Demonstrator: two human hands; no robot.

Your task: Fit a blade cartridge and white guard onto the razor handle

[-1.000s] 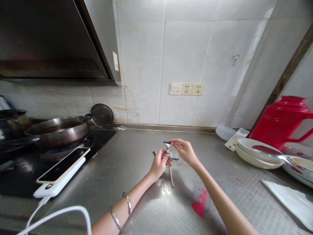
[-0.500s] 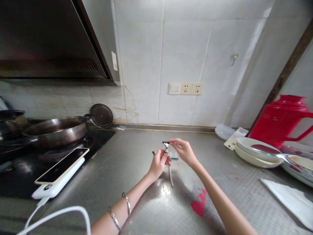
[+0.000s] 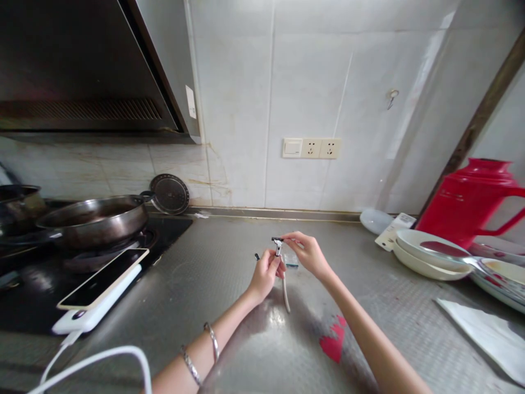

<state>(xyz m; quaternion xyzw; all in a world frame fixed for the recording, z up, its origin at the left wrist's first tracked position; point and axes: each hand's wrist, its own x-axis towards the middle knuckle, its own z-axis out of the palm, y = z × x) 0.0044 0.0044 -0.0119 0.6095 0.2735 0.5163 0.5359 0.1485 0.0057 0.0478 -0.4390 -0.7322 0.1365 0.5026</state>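
Facing a pale tiled wall (image 3: 233, 93), we work above a grey, dimpled metal table (image 3: 221, 246), with a dark, slatted range hood (image 3: 77, 65) high to the left of our left grip (image 3: 262, 278). Well to the left of that grip, a round silver metal pan (image 3: 110, 230) stands on a black glass stove (image 3: 172, 230); well to the right of our right grip (image 3: 310, 254), a glossy red jug (image 3: 463, 202) stands behind pale, shallow dishes (image 3: 426, 266). A black-screened phone (image 3: 102, 279) rests on a white power bank (image 3: 102, 308), left of both grips.

Below the left grip, a pale, slender rod (image 3: 286, 298) hangs down; whether it belongs to the piece in hand is hidden. Just beyond the grips lies a small clear plastic case with a teal edge (image 3: 292, 264). Our left grip pinches a slim silver-and-black stem (image 3: 278, 249), upright above the table. Our right grip has its fingertips at the right end of a small black bar-shaped head (image 3: 276, 239) atop the stem; we cannot tell if they clasp it or merely touch it.

The head seems joined to the stem, so we judge the fitting mostly done; how firmly it sits is unclear, and setting the piece down is not yet done.
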